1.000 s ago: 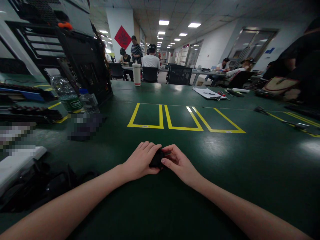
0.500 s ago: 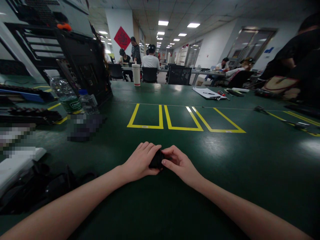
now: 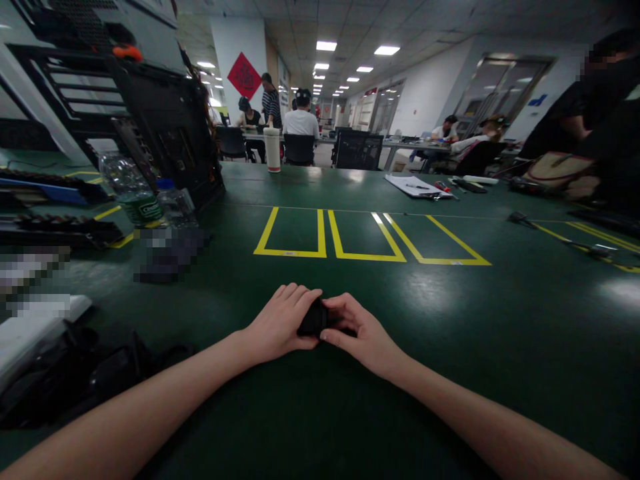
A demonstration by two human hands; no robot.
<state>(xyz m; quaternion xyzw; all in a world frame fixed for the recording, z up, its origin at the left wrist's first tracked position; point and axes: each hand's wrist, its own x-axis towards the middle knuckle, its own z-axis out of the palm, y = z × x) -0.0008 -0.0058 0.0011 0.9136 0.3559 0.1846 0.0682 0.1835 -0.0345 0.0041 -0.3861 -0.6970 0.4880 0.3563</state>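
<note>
A small black rounded object (image 3: 312,320) lies between my hands low over the green table (image 3: 280,413); its kind is hard to make out, as fingers cover much of it. My left hand (image 3: 283,321) wraps round its left side, thumb below and fingers over the top. From the right, my right hand (image 3: 357,331) grips its right edge between thumb and fingertips. Beyond the hands, three yellow tape outlines (image 3: 370,257) mark the tabletop.
At the left are black gear (image 3: 110,367), plastic bottles (image 3: 127,190) and a dark computer chassis (image 3: 175,147). A white cup (image 3: 273,150) stands at the far edge. Paper (image 3: 413,185) and tools (image 3: 467,185) lie at the back right. A person in black (image 3: 600,120) is at the far right.
My right thumb has slid slightly down and left along the black object's edge. My left hand keeps its grip in the same place.
</note>
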